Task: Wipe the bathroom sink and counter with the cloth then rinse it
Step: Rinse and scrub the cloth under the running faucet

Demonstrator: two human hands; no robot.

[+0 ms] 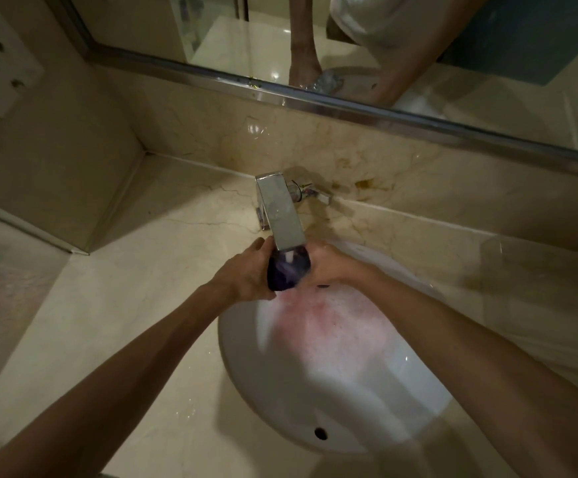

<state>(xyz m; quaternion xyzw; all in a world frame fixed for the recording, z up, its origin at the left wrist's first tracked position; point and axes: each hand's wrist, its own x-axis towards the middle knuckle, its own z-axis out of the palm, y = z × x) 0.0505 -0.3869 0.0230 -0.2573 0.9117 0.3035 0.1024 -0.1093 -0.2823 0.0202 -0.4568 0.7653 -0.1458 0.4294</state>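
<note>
Bunched dark purple wet cloth (287, 270) at frame centre, directly beneath the square chrome faucet spout (282, 215), long axis upright, clenched between left hand (246, 272) and right hand (329, 267) pressing equally inward, above the white oval basin (246, 384).

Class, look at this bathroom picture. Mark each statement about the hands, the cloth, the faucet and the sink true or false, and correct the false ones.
1. Both hands hold the cloth under the faucet spout. True: left hand, right hand.
2. The cloth is white. False: it is dark purple.
3. The sink basin shows pinkish foam. True.
4. The cloth lies flat on the counter. False: it is bunched between the hands, above the basin.
5. The mirror hangs above the faucet wall. True.
</note>
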